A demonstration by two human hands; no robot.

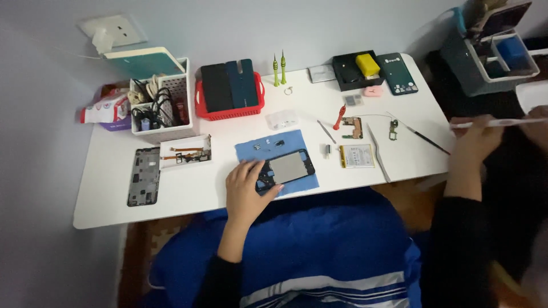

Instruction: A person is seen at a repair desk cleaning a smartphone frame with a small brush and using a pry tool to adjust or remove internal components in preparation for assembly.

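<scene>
While my left hand presses spread fingers on the opened phone, its long axis running left-right, my right hand pinches a white tool well right of it.

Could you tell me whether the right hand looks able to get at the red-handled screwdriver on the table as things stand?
Probably yes: the right hand is raised off the table's right edge, and only flat parts lie between it and the red-handled screwdriver.

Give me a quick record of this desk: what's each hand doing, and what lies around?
Left hand: rests on the opened phone, steadying it
Phone sits on: blue mat
Right hand: raised off the table's right edge, holding a white pen-like tool
Nearby: battery, circuit board, red basket, two green screwdrivers
</scene>
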